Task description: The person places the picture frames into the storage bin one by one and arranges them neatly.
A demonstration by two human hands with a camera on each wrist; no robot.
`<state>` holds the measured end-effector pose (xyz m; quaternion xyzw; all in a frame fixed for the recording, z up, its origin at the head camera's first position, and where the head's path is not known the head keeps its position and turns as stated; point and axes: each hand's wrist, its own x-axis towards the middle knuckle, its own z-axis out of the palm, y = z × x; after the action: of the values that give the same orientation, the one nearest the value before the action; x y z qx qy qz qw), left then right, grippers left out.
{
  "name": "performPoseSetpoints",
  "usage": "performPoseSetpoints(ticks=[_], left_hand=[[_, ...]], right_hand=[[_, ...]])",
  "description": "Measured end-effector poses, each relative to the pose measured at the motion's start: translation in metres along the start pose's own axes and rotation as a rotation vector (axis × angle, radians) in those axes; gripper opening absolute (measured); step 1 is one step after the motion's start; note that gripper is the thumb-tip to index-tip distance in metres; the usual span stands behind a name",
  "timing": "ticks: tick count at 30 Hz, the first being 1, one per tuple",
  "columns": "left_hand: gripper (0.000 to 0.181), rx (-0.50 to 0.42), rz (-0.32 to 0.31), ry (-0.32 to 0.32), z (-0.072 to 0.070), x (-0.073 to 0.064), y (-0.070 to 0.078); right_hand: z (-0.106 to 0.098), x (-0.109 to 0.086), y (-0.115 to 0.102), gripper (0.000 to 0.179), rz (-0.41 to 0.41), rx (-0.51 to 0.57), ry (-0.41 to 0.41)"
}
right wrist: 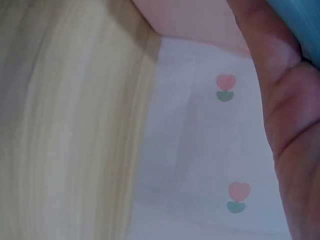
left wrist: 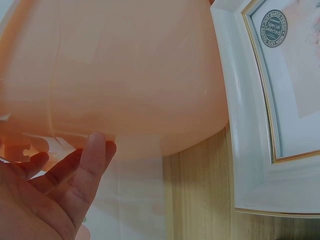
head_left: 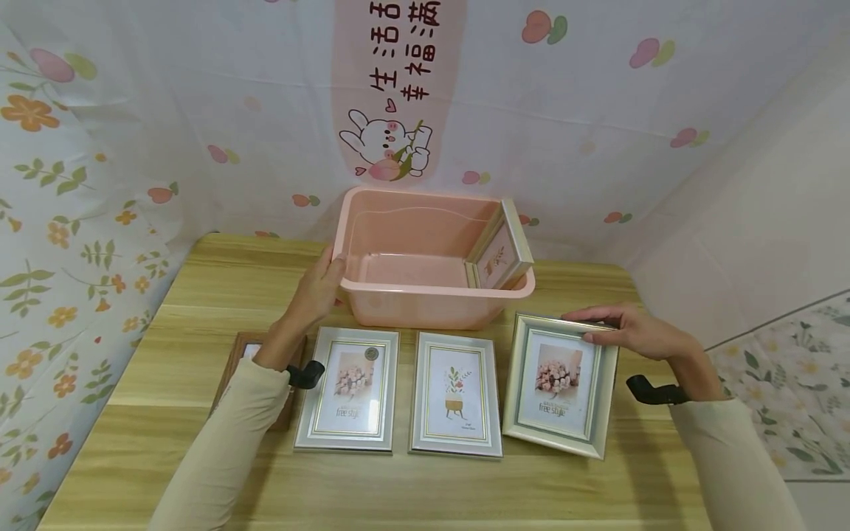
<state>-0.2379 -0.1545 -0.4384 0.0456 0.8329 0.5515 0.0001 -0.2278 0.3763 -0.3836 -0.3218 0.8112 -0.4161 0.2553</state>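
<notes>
A pink plastic tub (head_left: 425, 307) stands at the back of the wooden table. My left hand (head_left: 320, 289) grips its left rim near the front corner; in the left wrist view the fingers (left wrist: 90, 160) lie against the tub wall (left wrist: 125, 85). At the right, my right hand (head_left: 631, 332) holds a cream picture frame (head_left: 516, 380) with a flower bouquet print by its upper right corner, thumb on the front. That frame sits tilted, overlapping the table. In the right wrist view only part of the hand (right wrist: 295, 115) shows, beside a bluish frame edge (right wrist: 302, 25).
Inside the tub, a picture frame (head_left: 520, 234) leans at the right end. Two pale frames, one with a bouquet (head_left: 303, 405) and one with a plant pot print (head_left: 418, 398), lie before the tub. A brown frame (head_left: 229, 361) lies partly under my left arm. A patterned cloth (head_left: 564, 133) hangs behind.
</notes>
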Motion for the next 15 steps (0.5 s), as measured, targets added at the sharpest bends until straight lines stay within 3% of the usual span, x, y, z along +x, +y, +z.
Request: performPoseSetpoints(ticks=[8,15], left_hand=[[0.058,0.005,-0.001,-0.012,-0.001,0.000,0.002],[0.059,-0.002,0.005,-0.011,-0.001,0.000,0.000]], right_hand=[[-0.011,-0.007,-0.018,0.044,0.040,-0.017,0.005],[-0.016,-0.005,-0.038,0.044,-0.014,-0.160,0.002]])
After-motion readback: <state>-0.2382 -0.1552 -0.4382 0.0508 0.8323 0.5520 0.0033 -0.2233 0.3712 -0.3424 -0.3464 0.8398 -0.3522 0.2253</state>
